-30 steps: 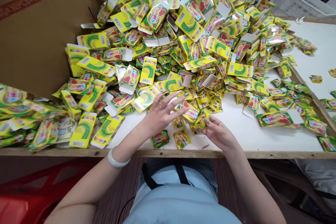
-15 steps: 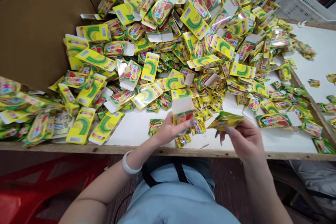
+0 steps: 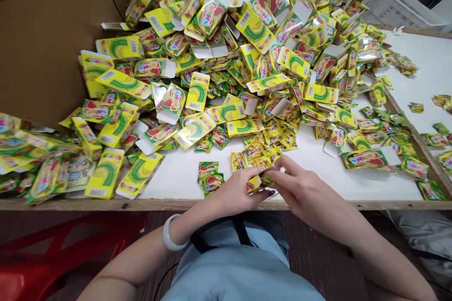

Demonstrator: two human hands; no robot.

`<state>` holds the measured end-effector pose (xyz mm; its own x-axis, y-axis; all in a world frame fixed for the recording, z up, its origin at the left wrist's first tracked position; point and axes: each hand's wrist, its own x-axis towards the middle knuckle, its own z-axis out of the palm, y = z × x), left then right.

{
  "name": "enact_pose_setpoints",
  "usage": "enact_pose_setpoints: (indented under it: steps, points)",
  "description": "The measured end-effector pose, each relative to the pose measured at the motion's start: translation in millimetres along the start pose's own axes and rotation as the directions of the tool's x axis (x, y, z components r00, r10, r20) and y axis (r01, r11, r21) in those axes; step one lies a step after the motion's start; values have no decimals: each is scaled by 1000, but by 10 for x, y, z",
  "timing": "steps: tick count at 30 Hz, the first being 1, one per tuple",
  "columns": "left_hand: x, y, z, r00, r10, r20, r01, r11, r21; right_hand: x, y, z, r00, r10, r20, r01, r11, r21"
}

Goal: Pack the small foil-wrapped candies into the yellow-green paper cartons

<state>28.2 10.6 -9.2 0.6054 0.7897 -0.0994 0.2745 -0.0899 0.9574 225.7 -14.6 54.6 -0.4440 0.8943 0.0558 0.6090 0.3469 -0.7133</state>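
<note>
My left hand [image 3: 240, 191] is closed around a small yellow candy box [image 3: 253, 184] near the table's front edge. The box lies tilted on its side, its opening toward the right. My right hand [image 3: 298, 186] meets it there, fingers pinched on small candy packets [image 3: 270, 178] at the open end; the fingers partly hide them. Just beyond the hands lies a cluster of yellow wrapped candies [image 3: 254, 151]. Green watermelon packets [image 3: 211, 178] lie left of the box, close to my left wrist.
A big heap of yellow and green candy boxes [image 3: 197, 91] covers the table's far side. A large brown carton [image 3: 45, 51] stands at the left. A white plastic crate [image 3: 402, 7] is at the back right. A wooden strip [image 3: 406, 120] divides the table; a red stool [image 3: 21, 263] sits below left.
My right hand has moved left with its candy packets, bringing them to the box's open end. My left hand has turned the box from upright onto its side.
</note>
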Motion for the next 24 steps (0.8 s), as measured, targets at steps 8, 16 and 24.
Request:
enact_pose_setpoints:
  steps: [8,16,24]
  points:
    - [-62,-21,16,969,-95,228,117,989,-86,-206,210,126,985,-119,-126,134,984,120]
    - [-88,-22,291,970,-103,222,119,991,-59,-395,203,288,994,-7,109,-24,959,283]
    - [-241,-352,-273,993,90,-79,-57,936,347,-722,582,-402,826,-10,-564,-225,911,-345]
